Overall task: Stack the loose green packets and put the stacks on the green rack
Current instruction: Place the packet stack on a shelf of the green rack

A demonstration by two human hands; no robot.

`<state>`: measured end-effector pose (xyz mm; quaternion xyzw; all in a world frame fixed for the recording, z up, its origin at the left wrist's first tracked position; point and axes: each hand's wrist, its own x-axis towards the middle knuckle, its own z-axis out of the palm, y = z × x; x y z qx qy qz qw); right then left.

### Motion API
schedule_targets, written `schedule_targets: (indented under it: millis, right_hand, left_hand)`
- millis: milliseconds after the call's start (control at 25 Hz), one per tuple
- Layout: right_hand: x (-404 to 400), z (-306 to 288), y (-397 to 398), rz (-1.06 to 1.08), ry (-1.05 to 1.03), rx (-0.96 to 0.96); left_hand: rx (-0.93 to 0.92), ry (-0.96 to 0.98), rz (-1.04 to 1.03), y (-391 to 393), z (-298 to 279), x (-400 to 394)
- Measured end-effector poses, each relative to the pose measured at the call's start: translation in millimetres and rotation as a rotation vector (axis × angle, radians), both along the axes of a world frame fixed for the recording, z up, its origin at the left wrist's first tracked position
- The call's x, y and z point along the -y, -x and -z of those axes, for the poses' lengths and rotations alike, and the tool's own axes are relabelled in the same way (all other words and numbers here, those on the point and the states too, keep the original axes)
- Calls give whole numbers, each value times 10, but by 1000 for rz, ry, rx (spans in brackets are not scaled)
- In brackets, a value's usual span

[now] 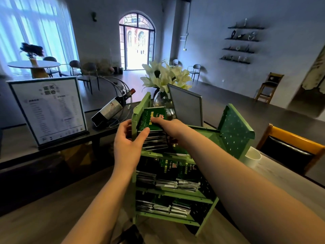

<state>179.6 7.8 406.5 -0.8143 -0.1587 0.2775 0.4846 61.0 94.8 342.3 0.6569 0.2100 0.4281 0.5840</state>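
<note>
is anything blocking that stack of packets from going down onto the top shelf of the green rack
Nothing visible blocks it. Both hands, left and right, hold the stack of green packets at the green rack's top shelf, directly above packets already lying there.

Grey-walled room, dark floor; arched glazed door (137,41) at the far end, brightly backlit; tall curtained window (33,30) at left, casting blue light. Round white table (33,64) with dark chairs beneath the window; four wall shelves (241,44) of ornaments at right; wooden chair (269,87) below them.
</note>
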Motion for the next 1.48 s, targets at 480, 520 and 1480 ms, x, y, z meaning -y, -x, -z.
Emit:
schedule_targets:
  millis: [480, 520, 1480]
  right_hand:
    - [-265, 108, 194, 90, -234, -112]
    - [-254, 101, 207, 95, -237, -101]
    - [2200, 1154, 1071, 77, -296, 435]
  left_hand:
    - [12, 21, -23, -122, -27, -62]
    - [19, 25, -27, -135, -22, -60]
    - [-150, -95, 136, 463, 789, 1756]
